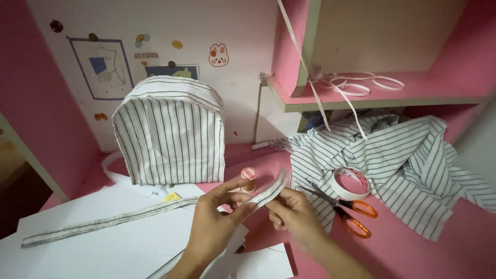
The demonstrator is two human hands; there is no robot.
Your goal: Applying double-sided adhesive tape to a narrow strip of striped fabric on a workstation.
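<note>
Two hands share one long narrow strip of grey-and-white striped cloth [155, 211]. My left hand [214, 219] pinches it between thumb and fingers just short of its free end, and my right hand [292, 212] is curled under that end, fingertips pressed to the fold, so I judge the doubled edge stays flat between them. The rest of the strip trails off over the white paper sheets [93, 243] toward the left edge of the pink worktop [444, 248].

Near my right hand lie orange-handled scissors [343, 209] and a white roll of tape with red print [350, 183], both against the crumpled striped shirt cloth [403, 165]. A small pink-topped thread spool [248, 175] stands behind my fingers. At the back stands a domed striped fabric bag [168, 132], below a rabbit sticker [218, 55] and a blue-framed drawing [101, 67] on the wall.
</note>
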